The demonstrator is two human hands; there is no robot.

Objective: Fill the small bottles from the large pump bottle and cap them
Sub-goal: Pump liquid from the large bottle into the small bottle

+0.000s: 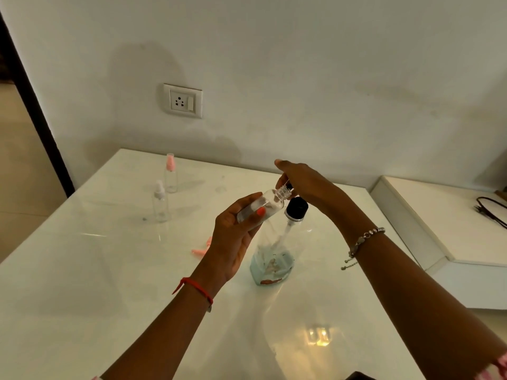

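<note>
Your left fingers (258, 215) grip the small bottle (270, 204), tilted; right fingers (283, 182) curl over the pump (296, 208). If the mouth slips off the nozzle, you spill on the desk (109, 270).

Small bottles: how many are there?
3. Held bottle in the left hand; pink-topped bottle by the wall; white-topped bottle in front of it. A faint clear shape beside them may be another.

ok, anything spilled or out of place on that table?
Only a loose pink spray cap lying on its side on the table, left of the pump bottle, partly hidden by the left hand. No spill visible; the small bottle it holds is uncapped.
</note>
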